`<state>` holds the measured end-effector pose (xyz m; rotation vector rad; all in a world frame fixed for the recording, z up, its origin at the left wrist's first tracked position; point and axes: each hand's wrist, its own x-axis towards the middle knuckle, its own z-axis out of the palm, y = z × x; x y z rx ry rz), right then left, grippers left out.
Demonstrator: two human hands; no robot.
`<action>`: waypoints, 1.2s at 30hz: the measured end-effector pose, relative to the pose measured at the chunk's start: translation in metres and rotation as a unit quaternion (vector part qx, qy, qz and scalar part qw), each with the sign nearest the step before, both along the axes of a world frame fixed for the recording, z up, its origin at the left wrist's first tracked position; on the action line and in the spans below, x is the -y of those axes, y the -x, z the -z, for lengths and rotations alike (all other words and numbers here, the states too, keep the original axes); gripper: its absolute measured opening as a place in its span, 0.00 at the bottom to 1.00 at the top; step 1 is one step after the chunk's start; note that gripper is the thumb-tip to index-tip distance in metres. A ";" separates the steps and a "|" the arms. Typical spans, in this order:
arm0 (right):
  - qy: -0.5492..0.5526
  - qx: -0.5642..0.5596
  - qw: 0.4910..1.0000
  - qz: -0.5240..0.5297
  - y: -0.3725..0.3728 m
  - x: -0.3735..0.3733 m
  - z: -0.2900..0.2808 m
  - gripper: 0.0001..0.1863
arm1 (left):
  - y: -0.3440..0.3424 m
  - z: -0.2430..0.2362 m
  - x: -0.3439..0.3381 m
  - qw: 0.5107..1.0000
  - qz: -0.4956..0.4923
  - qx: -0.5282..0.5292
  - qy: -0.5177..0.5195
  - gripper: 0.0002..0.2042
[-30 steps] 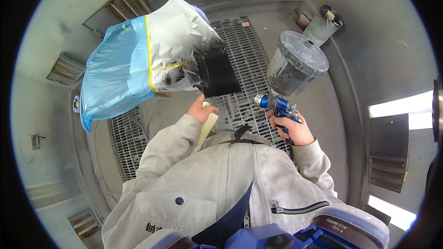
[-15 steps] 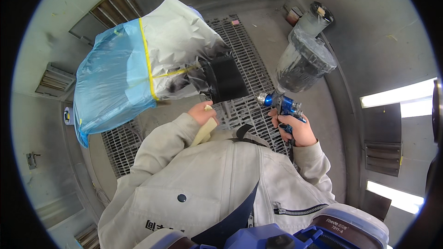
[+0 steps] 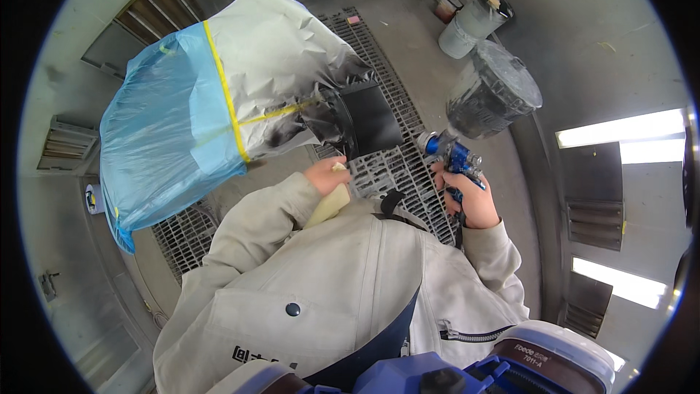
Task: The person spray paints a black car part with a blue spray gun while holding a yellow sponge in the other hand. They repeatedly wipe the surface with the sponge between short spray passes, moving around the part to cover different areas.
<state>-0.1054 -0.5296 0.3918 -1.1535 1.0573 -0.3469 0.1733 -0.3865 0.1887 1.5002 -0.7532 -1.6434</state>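
In my right hand is a blue spray gun, gripped by its handle, with a large paint-smeared cup on top. Its nozzle points left toward a black panel. Around the panel's left side is wrapped a white masking sheet, darkened by overspray near the panel. Yellow tape joins the sheet to blue plastic film. My left hand is closed around a pale yellow cloth, just below the panel's near edge. What supports the wrapped piece is hidden.
A metal floor grating runs under the panel. Beyond the spray gun cup stand a whitish bucket and a small reddish can. Grey walls with vents surround me, and bright light strips show at right.
The view has turned slightly, so the wrapped piece and room appear shifted. The spray gun sits a little higher and farther right in view. Both hands keep their holds.
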 end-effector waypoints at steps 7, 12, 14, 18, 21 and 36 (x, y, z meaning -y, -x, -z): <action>-0.019 0.013 0.999 0.047 -0.011 -0.019 0.001 0.20 | -0.009 -0.004 -0.001 0.997 0.060 0.044 0.018 0.40; -0.002 0.024 0.998 0.053 -0.018 -0.034 0.002 0.21 | -0.012 0.003 -0.003 0.998 0.055 -0.013 0.040 0.39; 0.016 0.034 0.997 0.065 -0.022 -0.041 0.004 0.18 | -0.014 0.007 -0.007 0.997 0.062 -0.022 0.045 0.39; -0.010 0.056 0.996 0.072 -0.027 -0.050 0.000 0.19 | -0.017 0.013 -0.009 0.995 0.057 -0.063 0.054 0.39; 0.048 0.039 0.995 0.074 -0.034 -0.057 0.002 0.20 | -0.018 0.015 -0.013 0.992 0.050 -0.108 0.048 0.37; 0.019 0.006 0.996 0.092 -0.052 -0.081 0.004 0.19 | -0.040 -0.004 -0.014 0.990 0.037 -0.130 0.042 0.30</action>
